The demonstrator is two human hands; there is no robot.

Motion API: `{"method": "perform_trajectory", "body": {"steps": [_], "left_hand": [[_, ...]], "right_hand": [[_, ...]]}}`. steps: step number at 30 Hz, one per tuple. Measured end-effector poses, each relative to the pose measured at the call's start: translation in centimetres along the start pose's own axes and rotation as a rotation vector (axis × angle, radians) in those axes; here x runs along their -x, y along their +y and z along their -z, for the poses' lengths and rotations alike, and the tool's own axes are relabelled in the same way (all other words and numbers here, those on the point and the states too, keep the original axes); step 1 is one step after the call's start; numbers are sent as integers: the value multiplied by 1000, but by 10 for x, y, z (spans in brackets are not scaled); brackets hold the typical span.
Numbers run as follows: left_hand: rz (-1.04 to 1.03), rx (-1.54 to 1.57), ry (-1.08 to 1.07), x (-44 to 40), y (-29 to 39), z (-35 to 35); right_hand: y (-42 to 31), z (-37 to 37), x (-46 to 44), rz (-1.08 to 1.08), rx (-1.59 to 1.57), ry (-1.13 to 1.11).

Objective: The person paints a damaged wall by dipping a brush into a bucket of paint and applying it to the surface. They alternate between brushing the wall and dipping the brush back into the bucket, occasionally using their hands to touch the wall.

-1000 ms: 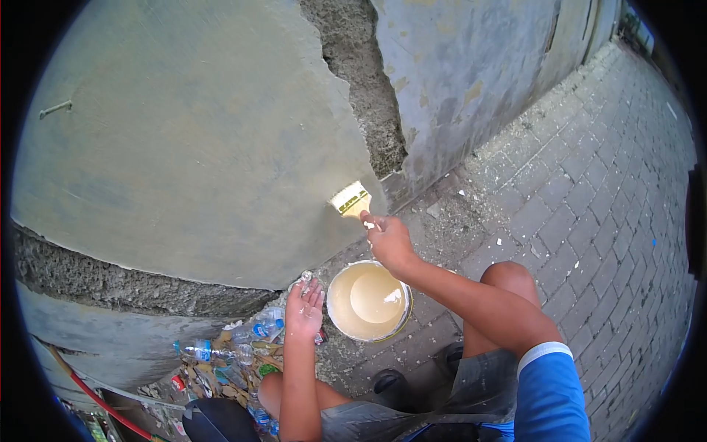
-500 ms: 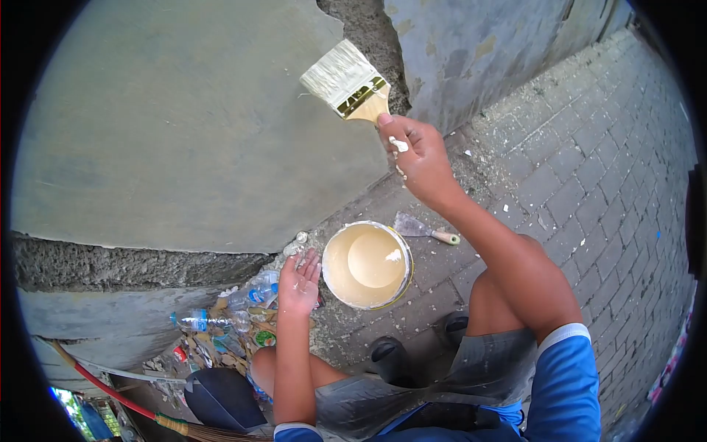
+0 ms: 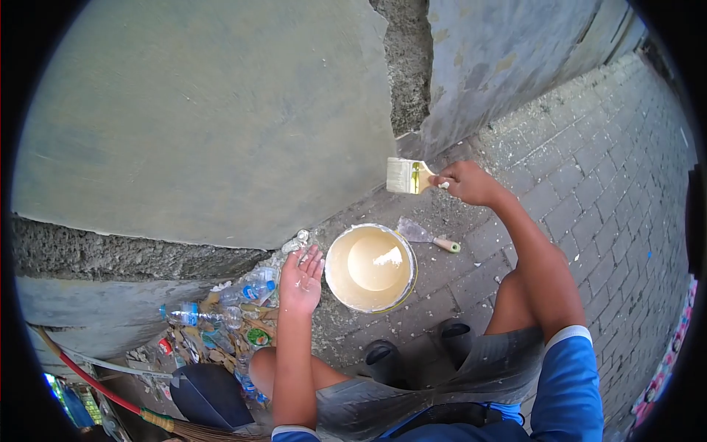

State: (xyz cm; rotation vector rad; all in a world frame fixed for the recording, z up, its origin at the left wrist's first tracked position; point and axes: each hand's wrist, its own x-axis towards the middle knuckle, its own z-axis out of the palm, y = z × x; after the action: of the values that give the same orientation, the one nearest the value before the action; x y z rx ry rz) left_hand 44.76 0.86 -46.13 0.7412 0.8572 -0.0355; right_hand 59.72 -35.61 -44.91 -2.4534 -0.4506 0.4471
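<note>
My right hand (image 3: pixel 469 183) grips the pale handle of a wide paintbrush (image 3: pixel 403 176), whose bristles point left beside the lower right edge of the smooth grey plaster (image 3: pixel 221 132). Below the brush stands a round bucket (image 3: pixel 331 283) with cream-coloured liquid inside. Just left of the bucket, my left hand (image 3: pixel 300 278) is palm up with its fingers apart, holding nothing; white specks mark its skin. A scraper (image 3: pixel 445 244) with a pale handle lies on the ground, right of the bucket.
Plastic bottles (image 3: pixel 190 314) and other litter lie at the lower left by the wall base. Near them are a dark rounded object (image 3: pixel 210 396) and a broom (image 3: pixel 166 421). Grey paving (image 3: pixel 589 221) runs along the right, and two dark shoes (image 3: pixel 384 361) show below the bucket.
The brush in my right hand has come down and away from the upper wall area, and its bristles now point left. My left hand has stayed beside the bucket. The view has shifted slightly.
</note>
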Motion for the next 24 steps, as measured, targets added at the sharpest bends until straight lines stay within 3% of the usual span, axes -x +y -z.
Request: {"method": "perform_trajectory", "body": {"steps": [4, 5, 14, 24], "left_hand": [[1, -49, -40, -5, -3, -1], [-2, -55, -41, -5, -3, -1], [-18, -52, 3, 3, -3, 0], [-22, -37, 0, 4, -5, 0]], "right_hand": [[-2, -31, -10, 56, 197, -86], [-1, -38, -13, -14, 238, -127], [-13, -49, -32, -112, 44, 126], [-27, -45, -25, -83, 164, 281]]}}
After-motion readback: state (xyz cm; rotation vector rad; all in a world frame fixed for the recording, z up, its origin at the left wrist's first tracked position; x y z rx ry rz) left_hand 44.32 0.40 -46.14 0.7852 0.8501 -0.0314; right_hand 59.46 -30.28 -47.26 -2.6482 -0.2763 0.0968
